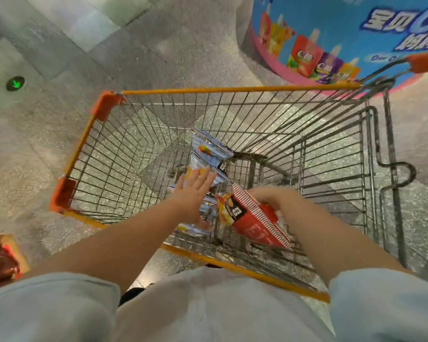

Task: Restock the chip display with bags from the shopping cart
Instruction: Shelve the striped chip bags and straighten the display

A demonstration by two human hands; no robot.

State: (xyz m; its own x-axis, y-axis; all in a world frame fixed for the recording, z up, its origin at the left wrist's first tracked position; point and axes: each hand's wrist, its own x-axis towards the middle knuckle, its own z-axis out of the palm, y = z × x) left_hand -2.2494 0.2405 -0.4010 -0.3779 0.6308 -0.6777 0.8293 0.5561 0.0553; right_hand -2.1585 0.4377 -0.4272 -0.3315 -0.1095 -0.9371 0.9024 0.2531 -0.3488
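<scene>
Pick-up stage, cart nearly emptied: right hand [265,196] grips a red chip bag [255,218] inside the shopping cart [232,89], left hand [195,193], fingers straight, reaches over the blue chip bags [208,151] lying there; display out of view, shelving remains.

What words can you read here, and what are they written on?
"宝贝" then a large "C", cut off at the edge: white letters on the round blue display stand with a pink base.
A second row of white characters below is cut off and blurred.
"C": logos on the pictured pouches, small print unreadable.
Red striped chip bag, blue striped chip bags: labels too blurred.
</scene>
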